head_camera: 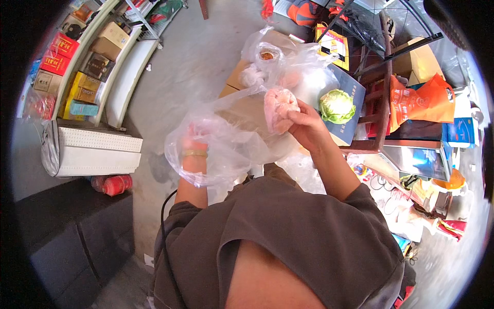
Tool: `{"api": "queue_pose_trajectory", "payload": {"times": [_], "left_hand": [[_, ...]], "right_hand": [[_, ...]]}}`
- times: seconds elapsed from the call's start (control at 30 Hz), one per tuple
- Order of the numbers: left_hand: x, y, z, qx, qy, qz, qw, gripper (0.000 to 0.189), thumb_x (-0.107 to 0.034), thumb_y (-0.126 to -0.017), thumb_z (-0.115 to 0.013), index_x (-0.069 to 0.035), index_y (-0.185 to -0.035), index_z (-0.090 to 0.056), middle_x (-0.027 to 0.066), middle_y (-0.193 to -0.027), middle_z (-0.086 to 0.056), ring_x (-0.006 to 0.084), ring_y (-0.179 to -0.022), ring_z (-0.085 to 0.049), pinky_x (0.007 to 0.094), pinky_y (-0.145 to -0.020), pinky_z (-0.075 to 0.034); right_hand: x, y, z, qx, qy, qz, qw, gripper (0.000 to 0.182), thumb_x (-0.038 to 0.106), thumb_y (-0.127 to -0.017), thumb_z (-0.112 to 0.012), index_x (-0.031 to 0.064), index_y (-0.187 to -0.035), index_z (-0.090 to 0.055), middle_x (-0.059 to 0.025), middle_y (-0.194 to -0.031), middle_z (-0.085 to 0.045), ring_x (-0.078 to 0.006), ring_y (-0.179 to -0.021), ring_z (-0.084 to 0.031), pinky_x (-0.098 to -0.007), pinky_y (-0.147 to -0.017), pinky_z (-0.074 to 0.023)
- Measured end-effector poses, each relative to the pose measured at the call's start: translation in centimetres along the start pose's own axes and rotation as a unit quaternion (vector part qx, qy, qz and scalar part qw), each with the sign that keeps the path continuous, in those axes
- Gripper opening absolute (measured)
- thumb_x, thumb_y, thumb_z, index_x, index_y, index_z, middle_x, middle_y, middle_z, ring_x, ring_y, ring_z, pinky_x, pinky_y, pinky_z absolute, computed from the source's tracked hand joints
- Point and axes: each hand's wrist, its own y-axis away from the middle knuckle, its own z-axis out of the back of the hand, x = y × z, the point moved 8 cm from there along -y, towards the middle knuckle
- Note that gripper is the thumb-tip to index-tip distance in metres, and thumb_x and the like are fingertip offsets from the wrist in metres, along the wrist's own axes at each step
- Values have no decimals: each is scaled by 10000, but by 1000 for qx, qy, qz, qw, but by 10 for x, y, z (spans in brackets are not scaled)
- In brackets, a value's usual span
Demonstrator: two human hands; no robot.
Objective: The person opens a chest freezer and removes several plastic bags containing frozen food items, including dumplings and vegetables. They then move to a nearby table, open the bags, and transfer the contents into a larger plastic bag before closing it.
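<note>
My right hand (308, 125) pinches a pale pink lump (279, 110) that seems wrapped in thin plastic; its contents look like raw meat, but I cannot be sure. A large clear plastic bag (231, 145) spreads around my left hand (194, 137), which shows only blurred through the film, so its fingers are unclear. Beyond the hands, more clear plastic bags (305, 69) lie on a cardboard surface (237, 77). One holds a white bundle (251, 76), and an orange-brown item (266, 56) shows within the plastic. Right of my right hand, a green cabbage (337, 106) rests on a dark blue box (352, 90).
Shelves (129, 77) with boxed goods stand at the left, above a dark cabinet (77, 231) bearing a red rolled item (117, 185). On the right are a reddish-brown wooden chair (380, 127), an orange bag (420, 102) and a bicycle wheel (409, 46). A black cable (165, 239) hangs along my left side.
</note>
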Motion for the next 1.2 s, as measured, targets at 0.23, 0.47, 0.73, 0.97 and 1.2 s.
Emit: {"api": "queue_pose_trajectory", "payload": {"times": [0.23,0.47,0.73,0.97,1.2], "left_hand": [[32,4,-27,52,-34,39,997,254,-218,-852,-434,-82,-1045,-528,103,-1001,-557,290,-906,-534,429,-719,-469],[70,-11,-47,85,-44,59,994,264,-187,-832,-450,-77,-1060,-520,101,-1001,-555,280,-914,-534,415,-729,-471],[93,-39,-68,100,-86,21,991,285,-153,-808,-468,-71,-1077,-511,98,-1001,-553,268,-922,-534,398,-742,-473],[101,-34,-89,-24,-354,-94,930,471,-20,-717,-491,-16,-1186,-445,110,-1049,-537,254,-989,-530,356,-822,-462],[63,-4,-129,-18,-409,-373,833,683,40,-670,-520,35,-1314,-295,194,-1287,-373,316,-1222,-340,384,-1035,-259]], "right_hand": [[23,5,29,-29,-67,44,996,600,194,-759,-621,-57,-1244,-374,-134,-1160,-525,-250,-1049,-534,-389,-913,-414],[47,14,68,-61,-62,87,992,584,189,-767,-611,-56,-1244,-379,-134,-1159,-528,-259,-1051,-536,-387,-928,-402],[54,17,106,-118,-55,83,988,560,165,-762,-617,-42,-1231,-391,-144,-1116,-545,-245,-976,-578,-379,-855,-468],[75,5,128,-123,-18,74,989,490,139,-764,-616,-40,-1185,-438,-118,-1064,-575,-221,-978,-570,-357,-871,-443],[116,-32,133,-96,119,150,977,379,49,-737,-657,-7,-1077,-501,-79,-1031,-586,-166,-956,-558,-301,-855,-418]]}}
